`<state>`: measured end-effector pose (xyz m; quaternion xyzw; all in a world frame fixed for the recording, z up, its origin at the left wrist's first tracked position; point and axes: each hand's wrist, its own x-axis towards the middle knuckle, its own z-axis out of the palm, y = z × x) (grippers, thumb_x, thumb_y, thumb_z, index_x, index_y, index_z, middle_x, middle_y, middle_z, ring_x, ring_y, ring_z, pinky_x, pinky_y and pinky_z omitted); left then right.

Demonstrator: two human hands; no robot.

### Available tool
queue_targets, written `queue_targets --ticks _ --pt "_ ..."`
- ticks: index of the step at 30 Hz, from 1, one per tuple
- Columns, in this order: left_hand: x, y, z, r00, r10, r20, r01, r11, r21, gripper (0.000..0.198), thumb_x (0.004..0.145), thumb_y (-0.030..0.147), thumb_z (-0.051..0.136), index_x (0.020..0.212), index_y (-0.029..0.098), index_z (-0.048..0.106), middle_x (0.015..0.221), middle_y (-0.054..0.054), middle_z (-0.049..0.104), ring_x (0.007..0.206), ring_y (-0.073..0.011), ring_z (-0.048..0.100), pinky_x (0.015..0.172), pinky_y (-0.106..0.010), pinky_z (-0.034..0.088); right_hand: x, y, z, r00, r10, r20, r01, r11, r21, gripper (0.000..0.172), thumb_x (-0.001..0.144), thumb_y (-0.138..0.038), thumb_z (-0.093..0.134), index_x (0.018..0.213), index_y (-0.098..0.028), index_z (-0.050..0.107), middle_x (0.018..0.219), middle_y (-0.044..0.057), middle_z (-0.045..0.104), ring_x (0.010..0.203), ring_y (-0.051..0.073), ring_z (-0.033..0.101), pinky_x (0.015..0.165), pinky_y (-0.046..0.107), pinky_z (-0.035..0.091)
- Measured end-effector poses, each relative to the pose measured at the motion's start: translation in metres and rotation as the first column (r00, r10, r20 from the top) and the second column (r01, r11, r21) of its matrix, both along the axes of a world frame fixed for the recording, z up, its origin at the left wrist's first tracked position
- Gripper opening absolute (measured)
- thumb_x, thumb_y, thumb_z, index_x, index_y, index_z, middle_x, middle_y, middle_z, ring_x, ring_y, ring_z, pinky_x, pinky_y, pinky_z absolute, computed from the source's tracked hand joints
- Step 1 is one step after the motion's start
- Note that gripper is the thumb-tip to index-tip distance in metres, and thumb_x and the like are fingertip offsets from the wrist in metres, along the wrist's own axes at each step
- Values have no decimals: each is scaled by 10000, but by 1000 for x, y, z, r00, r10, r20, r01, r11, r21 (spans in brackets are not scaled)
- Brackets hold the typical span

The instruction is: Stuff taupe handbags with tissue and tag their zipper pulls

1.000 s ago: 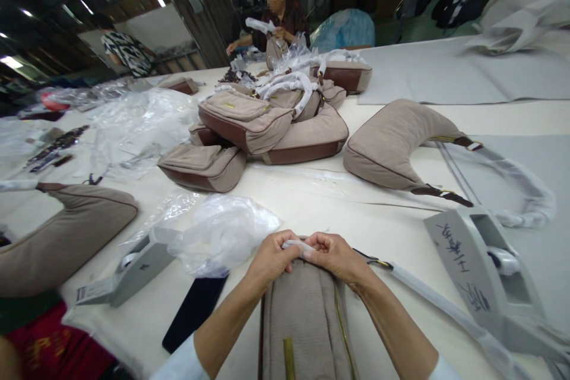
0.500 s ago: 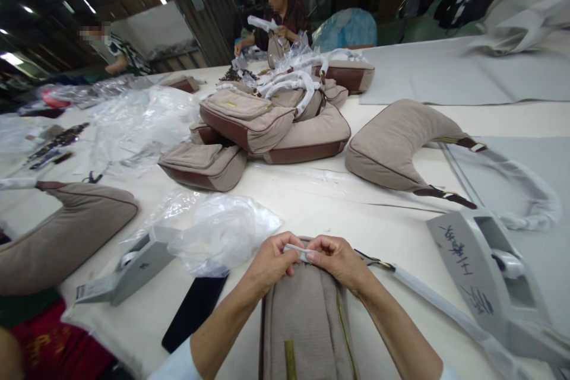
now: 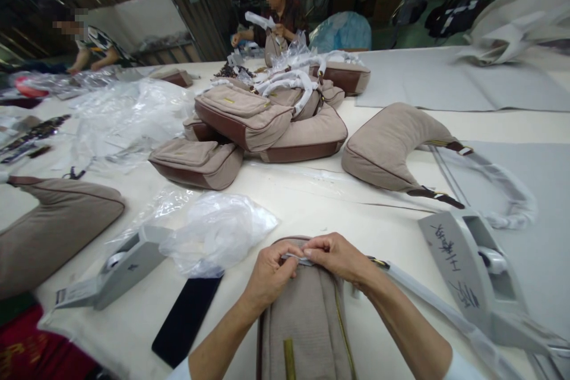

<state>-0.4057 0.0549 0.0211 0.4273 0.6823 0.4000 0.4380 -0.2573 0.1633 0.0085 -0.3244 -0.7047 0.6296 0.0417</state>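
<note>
A taupe handbag with a gold zip and brown piping lies in front of me. At its far end, both hands pinch a small strip of white wrapping. My left hand holds the strip's left end between thumb and forefinger. My right hand is closed on the other end, its fingertips almost meeting the left ones. What lies under the strip is hidden by my fingers. To the right runs the bag's strap, wrapped in white.
Grey tape dispensers stand left and right. A black phone lies beside my left forearm, below a crumpled plastic bag. Further back are piled handbags and a single handbag. Two people work across the table.
My fingers have shifted slightly along the white strip, and my right hand has tilted over it. The view has swung a little, so the table things appear further left.
</note>
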Motion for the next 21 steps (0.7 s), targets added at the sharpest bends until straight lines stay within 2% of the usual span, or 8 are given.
queue_targets --ticks 2,4,8,12,15,17,19,21 --pt "0 -1 -1 999 -12 -31 12 1000 23 179 731 157 486 786 145 656 607 16 564 520 -102 523 533 -202 400 -1 0 -5 998 54 45 -53 998 -20 266 780 -370 527 754 -164 693 537 -29 512 484 96 382 461 231 265" --pt "0 -1 -3 998 -20 -53 22 999 37 193 732 146 478 784 149 664 604 18 558 530 -104 528 542 -202 405 1 0 -7 995 80 59 -80 997 -5 239 773 -358 542 739 -165 678 525 -36 486 475 88 352 450 226 244" --pt "1 -2 -6 999 -17 -46 19 999 37 190 740 163 486 794 147 667 627 11 571 550 -109 540 562 -208 413 2 -1 0 992 100 76 -108 988 106 148 775 -284 544 756 -180 648 570 -37 500 530 100 393 496 222 279" --pt "-5 0 -2 1000 -15 20 15 999 -35 209 732 195 505 876 141 646 624 13 587 552 -112 541 571 -210 413 -2 -6 9 993 100 70 -114 965 238 117 792 -193 505 731 -180 604 630 -23 527 599 119 446 558 232 295" --pt "-11 5 7 991 -60 123 72 993 -98 315 731 232 486 1012 133 586 594 19 589 541 -122 539 558 -214 416 -4 -12 9 994 97 45 -106 942 320 120 796 -151 490 712 -174 572 687 -2 551 663 138 483 610 246 311" --pt "-14 10 12 984 -110 139 130 981 -146 327 765 314 481 1017 130 579 578 16 587 533 -131 541 534 -213 409 -3 -15 7 995 91 36 -98 928 359 124 810 -158 486 716 -172 565 698 8 555 671 145 490 618 252 315" --pt "-16 14 16 986 -163 31 166 965 -202 303 765 395 522 893 139 621 534 27 558 502 -127 521 501 -204 377 -1 -17 5 996 89 31 -94 917 388 134 825 -175 484 717 -171 563 697 14 556 664 149 490 612 254 317" --pt "-15 16 19 967 -218 -132 181 952 -248 262 735 402 573 762 150 640 484 44 519 461 -116 480 477 -197 334 1 -18 4 995 97 21 -97 906 413 138 836 -187 488 727 -172 571 704 18 565 669 152 496 613 253 323"
